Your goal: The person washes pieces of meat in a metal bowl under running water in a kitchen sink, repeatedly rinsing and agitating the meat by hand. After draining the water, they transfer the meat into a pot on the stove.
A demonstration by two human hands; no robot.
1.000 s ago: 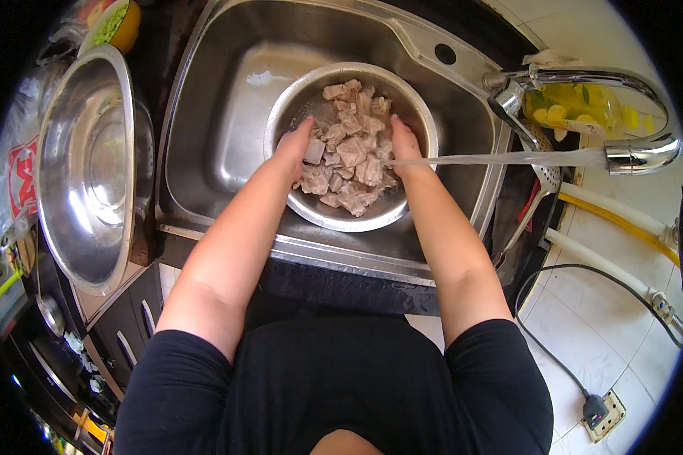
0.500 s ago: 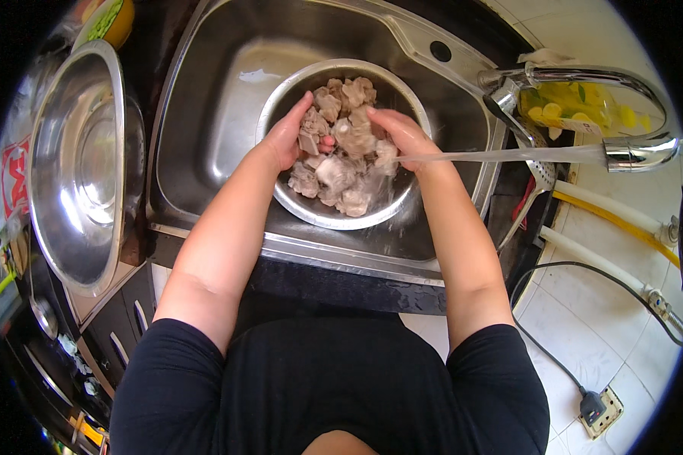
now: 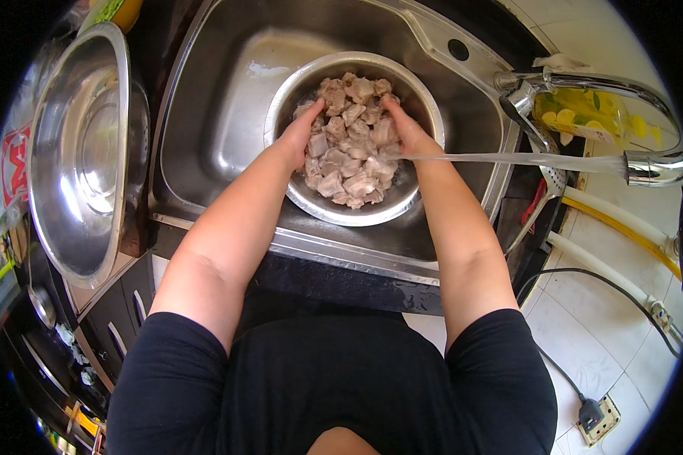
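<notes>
A round metal bowl (image 3: pixel 334 218) holds a heap of pale grey-brown meat pieces (image 3: pixel 350 155). My left hand (image 3: pixel 300 138) cups the heap from the left, thumb up along the meat, its other fingers mostly hidden between the pieces and the bowl wall. From the right my right hand (image 3: pixel 407 130) curls round the other side, its fingertips also sunk out of sight. A stream of water (image 3: pixel 524 159) runs sideways from the chrome faucet (image 3: pixel 651 168) and meets the meat beside my right wrist.
The bowl stands in a steel sink (image 3: pixel 197 129). A larger metal basin (image 3: pixel 76 182) leans at the left. Beyond the sink's right edge are a slotted metal skimmer (image 3: pixel 556 180), a yellow lemon-patterned container (image 3: pixel 580 115), pipes and a black plug (image 3: pixel 590 414) on a wall socket.
Both hands have sunk lower along the sides of the heap. The meat, blurred and bunched between them before, now lies spread and sharper in the bowl. The water keeps running.
</notes>
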